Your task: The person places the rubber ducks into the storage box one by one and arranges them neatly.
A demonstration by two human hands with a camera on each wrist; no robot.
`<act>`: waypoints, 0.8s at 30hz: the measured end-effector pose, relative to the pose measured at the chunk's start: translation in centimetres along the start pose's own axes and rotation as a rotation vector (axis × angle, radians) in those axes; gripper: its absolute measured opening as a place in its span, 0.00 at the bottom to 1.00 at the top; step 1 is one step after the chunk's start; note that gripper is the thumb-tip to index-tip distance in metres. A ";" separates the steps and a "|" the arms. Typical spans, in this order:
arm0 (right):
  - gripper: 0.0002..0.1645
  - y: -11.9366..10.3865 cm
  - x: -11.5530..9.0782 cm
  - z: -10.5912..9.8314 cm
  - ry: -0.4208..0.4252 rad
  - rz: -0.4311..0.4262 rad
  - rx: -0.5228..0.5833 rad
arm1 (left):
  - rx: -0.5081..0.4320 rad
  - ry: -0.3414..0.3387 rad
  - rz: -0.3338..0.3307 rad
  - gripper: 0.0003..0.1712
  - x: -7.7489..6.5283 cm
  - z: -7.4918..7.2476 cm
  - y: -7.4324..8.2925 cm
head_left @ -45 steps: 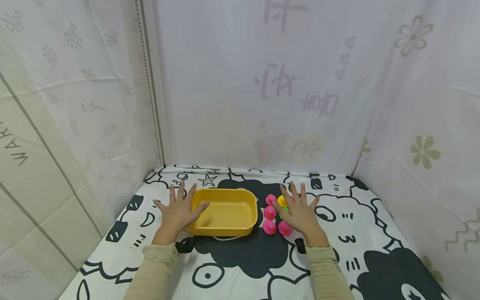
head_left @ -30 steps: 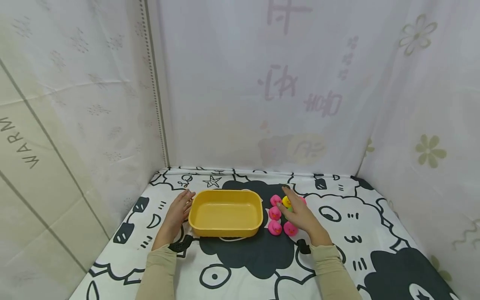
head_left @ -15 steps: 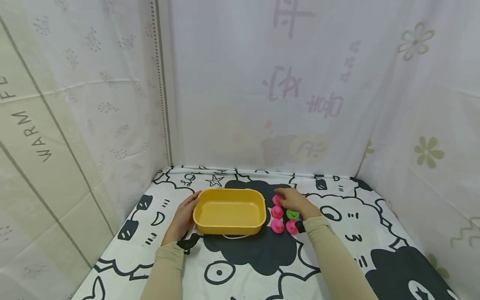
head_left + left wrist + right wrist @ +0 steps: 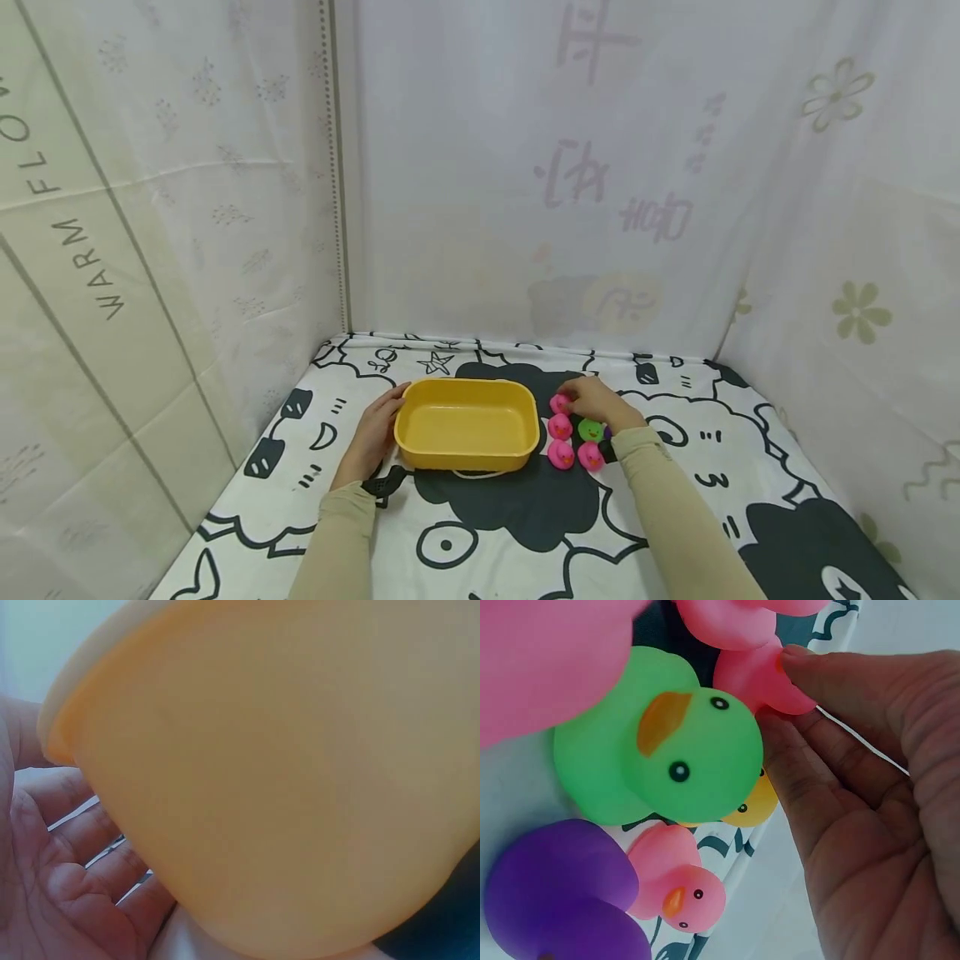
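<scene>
A yellow rectangular plastic basin (image 4: 465,463) sits on the patterned cloth. My left hand (image 4: 377,433) is at its left end, fingers lying along the outer wall below the rim; the basin's wall (image 4: 277,780) fills most of the left wrist view. My right hand (image 4: 602,402) pinches the farthest pink rubber duck (image 4: 559,404) of the near column between thumb and fingers, as the right wrist view shows. Two more pink ducks (image 4: 560,454) stand in front of it. Beside them are a green duck (image 4: 591,430) and another pink one (image 4: 591,456).
In the right wrist view a purple duck (image 4: 562,892), a yellow duck (image 4: 754,804) and a small pink duck (image 4: 697,896) lie by the green one. The cloth (image 4: 517,575) has black-and-white cartoon prints. Pale curtains (image 4: 465,208) enclose the back and sides.
Both hands were spread above the basin and ducks. The left has come down to the basin's left side; the right has lowered over the ducks and taken hold of the far pink one.
</scene>
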State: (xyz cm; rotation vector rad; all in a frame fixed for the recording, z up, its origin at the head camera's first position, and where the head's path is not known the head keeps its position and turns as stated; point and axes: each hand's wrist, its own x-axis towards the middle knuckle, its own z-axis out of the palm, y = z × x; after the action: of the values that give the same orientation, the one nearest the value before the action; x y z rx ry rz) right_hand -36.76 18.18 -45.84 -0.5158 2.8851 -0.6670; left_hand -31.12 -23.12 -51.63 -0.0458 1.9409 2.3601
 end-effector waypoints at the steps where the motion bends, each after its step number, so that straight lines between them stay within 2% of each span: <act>1: 0.19 0.0 0.0 -0.1 -0.001 0.000 0.000 | -0.005 0.001 -0.003 0.26 0.0 0.1 0.0; 6: 0.18 0.2 0.3 -0.8 0.004 0.007 0.012 | -0.006 0.010 -0.013 0.25 0.2 0.2 0.1; 12: 0.19 0.0 1.0 -1.7 0.097 -0.026 0.094 | -0.001 0.015 -0.006 0.26 0.3 0.0 0.4; 17: 0.21 -1.6 1.3 -2.7 0.132 -0.064 0.183 | 0.004 0.017 -0.018 0.26 0.1 0.0 0.5; 24: 0.22 -4.4 1.8 -2.7 0.135 -0.101 0.220 | 0.007 0.017 -0.007 0.26 0.2 0.1 0.0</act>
State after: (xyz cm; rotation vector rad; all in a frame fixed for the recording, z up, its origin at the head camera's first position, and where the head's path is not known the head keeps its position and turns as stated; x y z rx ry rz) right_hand -37.66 14.95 -41.55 -0.6104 2.8717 -1.0596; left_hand -31.27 -23.05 -51.60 -0.0724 1.9524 2.3563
